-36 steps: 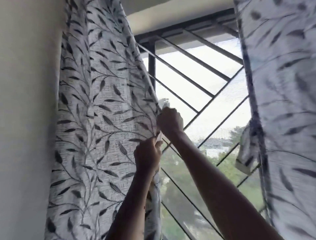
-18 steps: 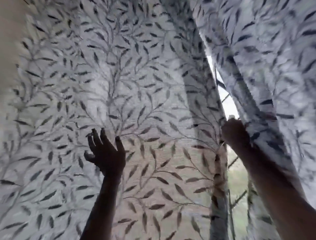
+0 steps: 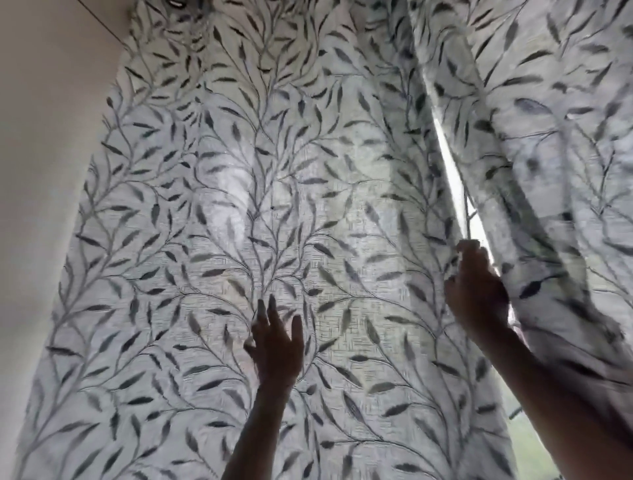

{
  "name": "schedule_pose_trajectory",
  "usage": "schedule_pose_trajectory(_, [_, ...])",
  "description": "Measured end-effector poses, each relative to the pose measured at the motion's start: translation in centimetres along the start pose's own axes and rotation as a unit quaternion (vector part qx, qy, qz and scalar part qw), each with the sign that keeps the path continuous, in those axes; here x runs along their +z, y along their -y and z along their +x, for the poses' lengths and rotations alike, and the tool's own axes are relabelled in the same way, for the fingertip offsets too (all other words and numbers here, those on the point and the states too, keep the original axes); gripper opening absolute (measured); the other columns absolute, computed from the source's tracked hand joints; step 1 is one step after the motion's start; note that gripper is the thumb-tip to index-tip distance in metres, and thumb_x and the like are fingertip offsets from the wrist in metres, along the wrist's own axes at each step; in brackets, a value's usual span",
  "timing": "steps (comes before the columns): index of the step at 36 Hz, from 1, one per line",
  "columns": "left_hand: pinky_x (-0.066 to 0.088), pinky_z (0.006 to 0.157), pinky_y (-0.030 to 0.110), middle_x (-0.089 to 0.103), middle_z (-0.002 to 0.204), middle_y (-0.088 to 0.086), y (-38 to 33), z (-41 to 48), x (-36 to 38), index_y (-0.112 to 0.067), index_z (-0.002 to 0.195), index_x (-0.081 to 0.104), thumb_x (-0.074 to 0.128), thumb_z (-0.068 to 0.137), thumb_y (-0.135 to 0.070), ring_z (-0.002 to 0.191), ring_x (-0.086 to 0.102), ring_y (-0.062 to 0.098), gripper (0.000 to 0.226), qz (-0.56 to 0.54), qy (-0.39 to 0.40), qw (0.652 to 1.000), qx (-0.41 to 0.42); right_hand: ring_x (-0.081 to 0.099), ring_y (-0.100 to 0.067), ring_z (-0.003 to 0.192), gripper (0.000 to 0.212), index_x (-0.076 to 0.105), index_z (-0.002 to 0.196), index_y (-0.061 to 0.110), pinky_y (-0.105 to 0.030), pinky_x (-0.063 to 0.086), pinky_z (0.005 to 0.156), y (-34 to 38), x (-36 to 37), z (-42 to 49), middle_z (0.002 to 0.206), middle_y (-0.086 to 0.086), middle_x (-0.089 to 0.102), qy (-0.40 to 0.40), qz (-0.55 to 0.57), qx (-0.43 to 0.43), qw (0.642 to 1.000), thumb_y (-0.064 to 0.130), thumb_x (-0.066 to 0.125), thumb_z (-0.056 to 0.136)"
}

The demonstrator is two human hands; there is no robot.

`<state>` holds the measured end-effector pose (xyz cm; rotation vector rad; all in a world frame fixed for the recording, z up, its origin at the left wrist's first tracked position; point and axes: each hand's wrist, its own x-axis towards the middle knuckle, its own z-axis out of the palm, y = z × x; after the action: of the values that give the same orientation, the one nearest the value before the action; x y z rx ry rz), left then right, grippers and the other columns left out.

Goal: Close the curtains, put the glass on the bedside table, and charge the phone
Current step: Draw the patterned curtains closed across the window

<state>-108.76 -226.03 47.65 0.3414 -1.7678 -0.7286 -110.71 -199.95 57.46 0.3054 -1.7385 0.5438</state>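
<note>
Your left hand [image 3: 277,346] lies flat against the left curtain [image 3: 239,205], low on its middle. The fingers are straight and spread and grasp nothing. Your right hand [image 3: 476,294] is at that curtain's right edge, higher than your left, with its fingers curled onto the hem. Motion blur there makes the exact pinch hard to read.

The left curtain hangs spread across most of the view, its grey leaf-and-vine print lit from behind. Just right of it hangs the right curtain [image 3: 565,137] in the same print, folded and smeared by blur, and its lower folds drape over your right forearm.

Between the two panels, above your right hand, a thin sliver of daylight [image 3: 455,178] narrows toward the top, and a dark bar crosses it just above your fingertips. Below your right forearm, at the left curtain's lower right, a patch of green outdoors [image 3: 527,442] shows, too blurred to make out.

Both curtains' lower ends and both your forearms are cut off by the bottom edge.

Left of the left curtain stands a plain pale wall [image 3: 44,171], with a thin dark line crossing its upper corner. At the left curtain's top left sits a small metal ring [image 3: 176,4], partly cut off.
</note>
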Motion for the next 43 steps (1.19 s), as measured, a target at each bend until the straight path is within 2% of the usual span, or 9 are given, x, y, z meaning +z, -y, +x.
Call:
schedule_pose_trajectory(8, [0.018,0.11,0.052,0.023,0.154,0.007,3.6,-0.1,-3.4,-0.021,0.145,0.027,0.021,0.08,-0.06,0.139,0.024,0.03,0.076,0.06,-0.025,0.998,0.006,0.061,-0.018,0.041,0.067,0.043,0.123,0.012,-0.02,0.041,0.036,4.1,2.0,-2.6,0.102,-0.012,0.071,-0.099,-0.127,-0.184,0.97,0.005,0.068,0.06])
schedule_pose_trajectory(12, [0.024,0.105,0.056,0.031,0.15,0.012,4.5,-0.3,-5.3,-0.016,0.141,0.036,0.021,0.079,-0.059,0.132,0.033,0.034,0.076,0.065,-0.04,0.997,0.014,0.059,-0.023,0.07,0.059,0.051,0.112,0.014,-0.029,0.041,0.051,6.4,1.9,-3.5,0.095,-0.008,0.062,-0.181,-0.11,-0.214,0.954,-0.003,0.068,0.058])
schedule_pose_trajectory(16, [0.023,0.103,0.058,0.027,0.151,0.011,5.0,0.2,-6.4,-0.016,0.141,0.036,0.019,0.078,-0.061,0.132,0.031,0.034,0.079,0.055,-0.029,0.998,0.03,0.044,-0.024,0.109,0.063,0.051,0.121,0.024,-0.043,0.031,0.087,7.9,1.0,-4.0,0.132,-0.004,0.043,-0.268,-0.144,-0.181,0.935,-0.005,0.053,0.065])
schedule_pose_trajectory(20, [0.023,0.104,0.057,0.027,0.152,0.01,5.1,1.1,-7.1,-0.015,0.139,0.038,0.019,0.077,-0.06,0.134,0.031,0.032,0.078,0.041,-0.023,0.996,0.07,0.03,-0.029,0.133,0.082,0.032,0.143,0.033,-0.049,0.024,0.107,8.8,-0.8,-4.0,0.151,-0.009,0.021,-0.3,-0.191,-0.044,0.934,0.003,0.06,0.072])
schedule_pose_trajectory(26, [0.021,0.105,0.053,0.026,0.152,0.009,5.5,2.0,-8.2,-0.014,0.138,0.04,0.028,0.082,-0.052,0.136,0.027,0.03,0.068,0.003,-0.009,0.994,0.11,0.025,-0.044,0.137,0.094,0.014,0.148,0.032,-0.061,0.028,0.106,9.8,-1.1,-3.9,0.154,-0.024,0.015,-0.228,-0.166,0.147,0.948,0.026,0.07,0.074])
schedule_pose_trajectory(29, [0.019,0.106,0.051,0.027,0.152,0.008,6.0,2.2,-8.8,-0.016,0.139,0.039,0.022,0.081,-0.056,0.136,0.026,0.029,0.072,-0.001,-0.003,0.992,0.123,0.043,-0.046,0.122,0.098,0.011,0.149,0.027,-0.054,0.045,0.091,10.5,-1.0,-4.4,0.154,-0.029,0.003,-0.195,-0.047,0.218,0.955,0.025,0.071,0.071])
schedule_pose_trajectory(32, [0.02,0.106,0.05,0.026,0.152,0.007,6.9,2.3,-8.9,-0.017,0.14,0.037,0.016,0.078,-0.059,0.136,0.025,0.028,0.077,0.006,0.012,0.992,0.129,0.045,-0.048,0.117,0.09,0.011,0.148,0.008,-0.052,0.046,0.094,11.3,-0.2,-5.2,0.148,-0.031,0.02,-0.133,0.062,0.17,0.974,0.005,0.064,0.076])
schedule_pose_trajectory(35, [0.021,0.105,0.051,0.026,0.152,0.008,7.9,2.2,-8.7,-0.016,0.139,0.037,0.022,0.083,-0.056,0.136,0.026,0.028,0.071,0.002,0.027,0.991,0.129,0.046,-0.047,0.114,0.077,0.018,0.143,-0.009,-0.051,0.042,0.095,12.3,1.0,-6.1,0.131,-0.031,0.043,-0.05,0.019,0.118,0.992,0.001,0.057,0.077])
schedule_pose_trajectory(43, [0.023,0.103,0.056,0.029,0.149,0.014,9.3,1.9,-8.6,-0.014,0.139,0.037,0.034,0.085,-0.048,0.134,0.027,0.034,0.064,-0.016,0.07,0.986,0.148,0.046,-0.033,0.115,0.093,0.017,0.147,0.024,-0.044,0.04,0.092,13.4,1.5,-7.1,0.134,-0.015,0.039,0.064,0.01,0.109,0.992,0.007,0.068,0.071])
